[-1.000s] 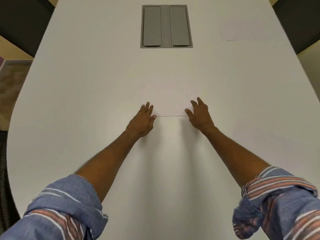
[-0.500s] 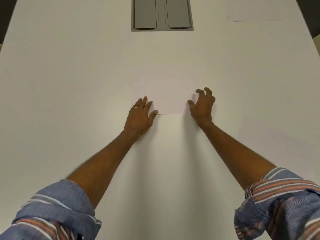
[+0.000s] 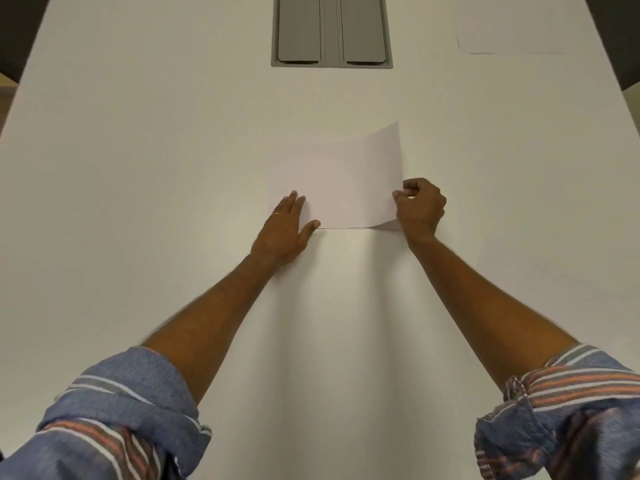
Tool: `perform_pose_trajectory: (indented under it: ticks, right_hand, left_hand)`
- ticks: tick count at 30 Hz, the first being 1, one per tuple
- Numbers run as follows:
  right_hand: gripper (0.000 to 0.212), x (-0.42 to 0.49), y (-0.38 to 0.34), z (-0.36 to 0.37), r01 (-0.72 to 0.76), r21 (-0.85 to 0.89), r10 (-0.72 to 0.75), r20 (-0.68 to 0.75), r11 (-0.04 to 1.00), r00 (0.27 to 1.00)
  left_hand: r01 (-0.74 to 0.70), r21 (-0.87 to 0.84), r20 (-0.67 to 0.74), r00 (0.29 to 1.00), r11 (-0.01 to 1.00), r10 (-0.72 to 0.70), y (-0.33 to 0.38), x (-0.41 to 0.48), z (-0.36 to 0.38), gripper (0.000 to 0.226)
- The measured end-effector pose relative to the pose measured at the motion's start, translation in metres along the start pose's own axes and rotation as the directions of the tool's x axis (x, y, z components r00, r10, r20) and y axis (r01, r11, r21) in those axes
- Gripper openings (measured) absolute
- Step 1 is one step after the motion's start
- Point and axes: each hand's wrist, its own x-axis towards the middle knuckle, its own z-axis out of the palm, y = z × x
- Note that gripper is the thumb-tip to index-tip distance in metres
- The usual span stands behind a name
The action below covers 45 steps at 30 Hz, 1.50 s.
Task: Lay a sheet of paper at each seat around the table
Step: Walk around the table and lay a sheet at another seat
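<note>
I see a left sleeve [image 3: 114, 410] at 7 o'clock and a right sleeve [image 3: 571, 407] at 5 o'clock: blue cloth, rolled, cuffs striped orange, grey and white. Thin ring [image 3: 276, 213] on the left grip [image 3: 282, 232].

**White table, three sheets on top**

Large smooth white table [image 3: 138, 150], grey rectangular two-flap hatch [image 3: 331, 29] set in its far middle. Centre: white paper sheet [image 3: 346, 188], near edge flat on the top, right side curled up. Far right: second white sheet [image 3: 509, 32], flat. Near right: third white sheet [image 3: 540, 271], flat, faint.
</note>
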Motion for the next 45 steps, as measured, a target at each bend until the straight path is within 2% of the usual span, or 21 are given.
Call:
perform_pose_trajectory:
  ticks: [7, 11, 16, 20, 23, 25, 27, 30, 32, 34, 37, 39, 42, 45]
  right_hand:
    - [0.015, -0.017, -0.03, -0.025, 0.09, 0.247, -0.105, 0.051, 0.965, 0.993]
    - [0.014, -0.026, -0.051, -0.048, 0.13, 0.336, -0.166, 0.082, 0.933, 0.983]
    - [0.015, -0.035, -0.065, -0.075, 0.156, 0.431, -0.244, 0.157, 0.889, 0.957]
    - [0.018, -0.038, -0.065, -0.092, 0.112, 0.518, -0.28, 0.259, 0.848, 0.924]
    - [0.024, -0.042, -0.063, -0.102, 0.035, 0.579, -0.228, 0.264, 0.815, 0.937]
    - [0.037, -0.051, -0.06, -0.101, -0.117, 0.668, -0.144, 0.323, 0.735, 0.936]
    - [0.049, -0.069, -0.052, -0.095, -0.262, 0.681, -0.078, 0.425, 0.684, 0.902]
    - [0.056, -0.104, -0.034, -0.078, -0.313, 0.579, -0.037, 0.512, 0.753, 0.858]
    - [0.053, -0.126, -0.024, -0.066, -0.301, 0.538, -0.029, 0.519, 0.787, 0.854]
    - [0.039, -0.147, -0.018, -0.054, -0.289, 0.535, -0.016, 0.494, 0.794, 0.87]
    - [0.023, -0.177, -0.019, -0.041, -0.289, 0.532, 0.025, 0.448, 0.796, 0.894]
    - [0.021, -0.194, -0.021, -0.033, -0.309, 0.542, 0.072, 0.414, 0.782, 0.907]
    - [0.022, -0.218, -0.026, -0.023, -0.333, 0.543, 0.141, 0.363, 0.771, 0.921]
    - [0.025, -0.247, -0.034, -0.013, -0.364, 0.511, 0.182, 0.37, 0.779, 0.911]
  left_hand:
    - [-0.041, -0.06, -0.097, 0.995, 0.997, 0.035, 0.011, -0.014, -0.029, 0.076]
    - [-0.099, -0.097, -0.213, 0.974, 0.99, 0.077, 0.027, -0.009, -0.066, 0.074]
    - [-0.099, -0.219, -0.296, 0.955, 0.971, 0.031, 0.049, 0.005, -0.117, 0.071]
    - [-0.087, -0.268, -0.22, 0.975, 0.959, 0.027, 0.049, 0.005, -0.139, 0.06]
    - [-0.063, -0.45, -0.153, 0.988, 0.891, -0.007, 0.043, -0.015, -0.136, 0.044]
    - [-0.018, -0.589, -0.156, 0.983, 0.808, -0.092, 0.039, -0.03, -0.129, 0.039]
    - [0.036, -0.682, -0.156, 0.969, 0.731, -0.193, 0.033, -0.042, -0.12, 0.036]
    - [0.107, -0.764, -0.113, 0.949, 0.636, -0.295, 0.028, -0.06, -0.111, 0.035]
    - [0.129, -0.77, -0.107, 0.94, 0.624, -0.325, 0.024, -0.075, -0.108, 0.033]
    - [0.157, -0.756, -0.105, 0.929, 0.635, -0.355, 0.016, -0.089, -0.109, 0.029]
    - [0.208, -0.741, -0.089, 0.912, 0.639, -0.401, -0.001, -0.116, -0.115, 0.04]
    - [0.235, -0.719, -0.081, 0.906, 0.654, -0.415, -0.014, -0.137, -0.12, 0.046]
    - [0.272, -0.692, -0.048, 0.907, 0.669, -0.418, -0.034, -0.169, -0.131, 0.04]
    - [0.268, -0.668, -0.064, 0.909, 0.694, -0.413, -0.056, -0.196, -0.145, 0.036]
